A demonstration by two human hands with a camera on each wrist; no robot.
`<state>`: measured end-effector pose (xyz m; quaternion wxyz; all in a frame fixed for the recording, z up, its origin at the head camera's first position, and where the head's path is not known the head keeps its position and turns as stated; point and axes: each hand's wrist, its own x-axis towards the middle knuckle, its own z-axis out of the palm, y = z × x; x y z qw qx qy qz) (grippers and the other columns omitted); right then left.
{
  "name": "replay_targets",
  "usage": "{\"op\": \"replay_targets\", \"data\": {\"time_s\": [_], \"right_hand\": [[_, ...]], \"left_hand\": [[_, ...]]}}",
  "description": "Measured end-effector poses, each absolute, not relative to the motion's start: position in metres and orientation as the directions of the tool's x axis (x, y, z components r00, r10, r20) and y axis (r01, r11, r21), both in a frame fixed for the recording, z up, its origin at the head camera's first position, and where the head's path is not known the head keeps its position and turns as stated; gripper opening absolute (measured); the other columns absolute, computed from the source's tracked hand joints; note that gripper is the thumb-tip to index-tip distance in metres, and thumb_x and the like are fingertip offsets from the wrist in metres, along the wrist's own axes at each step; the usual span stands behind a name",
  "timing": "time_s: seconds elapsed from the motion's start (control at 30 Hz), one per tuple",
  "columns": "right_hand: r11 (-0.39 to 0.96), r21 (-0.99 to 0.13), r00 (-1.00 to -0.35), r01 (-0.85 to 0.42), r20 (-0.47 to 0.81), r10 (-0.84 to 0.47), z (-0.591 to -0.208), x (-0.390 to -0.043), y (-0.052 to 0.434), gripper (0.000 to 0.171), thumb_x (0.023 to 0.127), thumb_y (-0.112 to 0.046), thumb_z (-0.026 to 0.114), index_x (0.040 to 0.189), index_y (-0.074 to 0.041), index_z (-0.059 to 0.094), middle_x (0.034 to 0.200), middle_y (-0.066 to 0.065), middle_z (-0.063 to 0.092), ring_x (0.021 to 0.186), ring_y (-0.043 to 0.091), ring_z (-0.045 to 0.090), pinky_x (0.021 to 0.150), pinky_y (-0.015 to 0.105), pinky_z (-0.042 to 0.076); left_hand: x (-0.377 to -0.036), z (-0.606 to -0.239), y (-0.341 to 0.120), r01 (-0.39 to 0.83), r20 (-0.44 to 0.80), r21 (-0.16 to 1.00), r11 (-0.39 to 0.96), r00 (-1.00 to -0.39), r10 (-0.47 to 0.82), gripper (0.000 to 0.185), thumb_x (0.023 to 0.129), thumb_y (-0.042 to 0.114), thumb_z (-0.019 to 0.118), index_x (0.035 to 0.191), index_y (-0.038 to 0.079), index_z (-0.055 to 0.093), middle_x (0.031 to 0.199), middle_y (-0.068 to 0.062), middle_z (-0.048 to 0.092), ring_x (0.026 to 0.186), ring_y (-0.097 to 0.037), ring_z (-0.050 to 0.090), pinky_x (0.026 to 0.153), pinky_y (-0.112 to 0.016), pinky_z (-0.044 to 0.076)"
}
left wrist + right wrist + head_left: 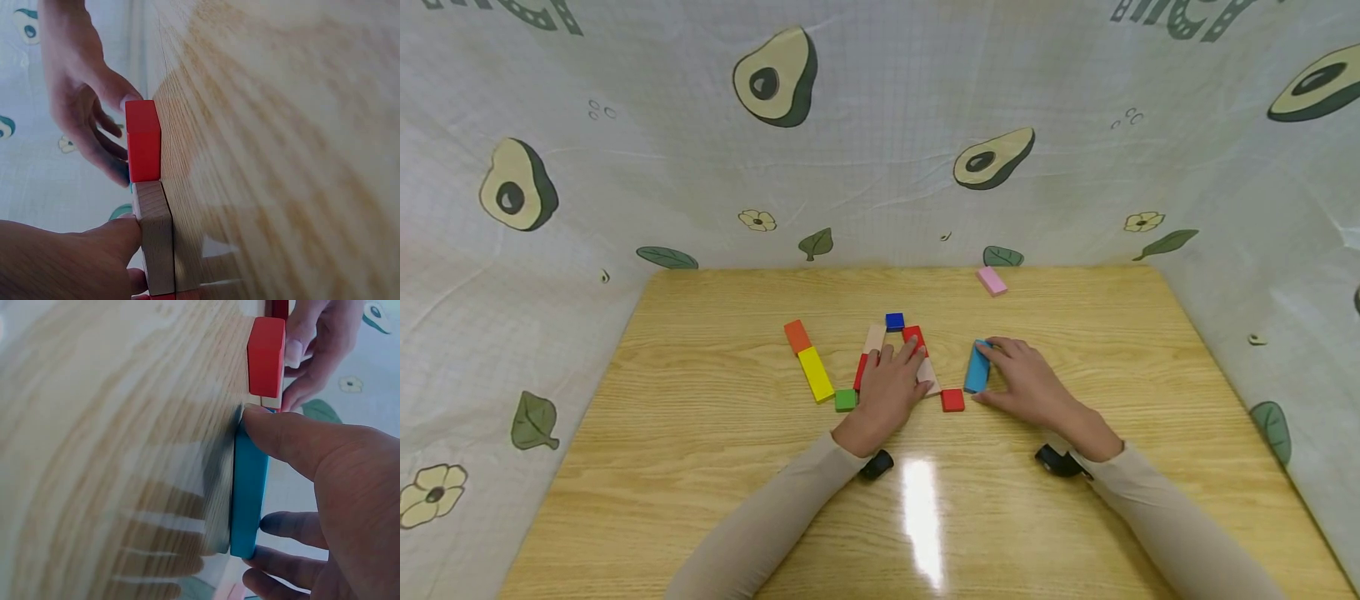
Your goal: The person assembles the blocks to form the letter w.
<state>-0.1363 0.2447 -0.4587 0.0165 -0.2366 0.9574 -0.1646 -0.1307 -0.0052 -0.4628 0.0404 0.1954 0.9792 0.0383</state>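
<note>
My left hand [891, 387] rests over the middle blocks, its fingers on a red block [912, 332] and its thumb beside a pale wooden block [928, 379]. In the left wrist view the thumb touches the side of that plain wood block [156, 250]. A small red square block [952, 401] lies off its near end. To the right, my right hand [1026, 387] pinches a light blue oblong block [977, 368] between thumb and fingers, at its two ends. The right wrist view shows the thumb at one end of this blue block [249, 487], low at the tabletop.
Left of the hands lie orange [797, 337] and yellow [816, 375] blocks end to end, with a green square [846, 401] by the yellow one. A dark blue square [895, 322] sits at the top of the middle blocks. One pink block [992, 282] lies near the table's back edge.
</note>
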Motion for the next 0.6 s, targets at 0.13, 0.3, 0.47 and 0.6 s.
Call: {"op": "replay_targets", "data": {"time_s": [0.13,0.3,0.47,0.6], "right_hand": [[0.835,-0.323,-0.889,-0.445,0.047,-0.456,-0.4583,-0.1358,0.2429,0.08,0.09,-0.034,0.087,0.152,0.005,0.053,0.149,0.028,0.054,0.136,0.049,0.05,0.11,0.065,0.042],[0.836,-0.315,-0.889,-0.449,0.058,-0.455,-0.4593,-0.1354,0.2412,0.08,0.089,-0.035,0.087,0.151,0.004,0.054,0.149,0.028,0.054,0.136,0.049,0.05,0.11,0.065,0.043],[0.834,-0.306,-0.885,-0.459,0.072,-0.461,-0.461,-0.1352,0.2409,0.081,0.088,-0.037,0.087,0.15,0.004,0.055,0.148,0.028,0.054,0.136,0.049,0.05,0.111,0.064,0.042],[0.835,-0.33,-0.892,-0.439,0.05,-0.449,-0.4567,-0.1359,0.2431,0.082,0.09,-0.04,0.086,0.152,0.002,0.054,0.152,0.028,0.051,0.139,0.049,0.046,0.114,0.066,0.038]], "left_hand": [[-0.1311,-0.463,-0.0046,0.376,-0.069,0.087,0.922,-0.921,0.383,0.061,0.107,0.05,0.058,0.16,0.021,0.05,0.169,0.0,0.04,0.135,-0.029,0.048,0.113,-0.048,0.036],[-0.1304,-0.4623,-0.0045,0.372,-0.073,0.086,0.924,-0.923,0.379,0.061,0.107,0.05,0.058,0.16,0.02,0.05,0.169,0.0,0.04,0.136,-0.029,0.048,0.114,-0.048,0.036],[-0.1298,-0.4622,-0.0045,0.37,-0.069,0.085,0.925,-0.924,0.376,0.061,0.106,0.05,0.059,0.16,0.02,0.051,0.169,0.0,0.04,0.136,-0.029,0.048,0.114,-0.048,0.036],[-0.13,-0.4626,-0.0047,0.374,-0.069,0.083,0.924,-0.923,0.38,0.061,0.107,0.05,0.059,0.16,0.021,0.05,0.169,0.001,0.04,0.136,-0.029,0.048,0.114,-0.048,0.036]]}}
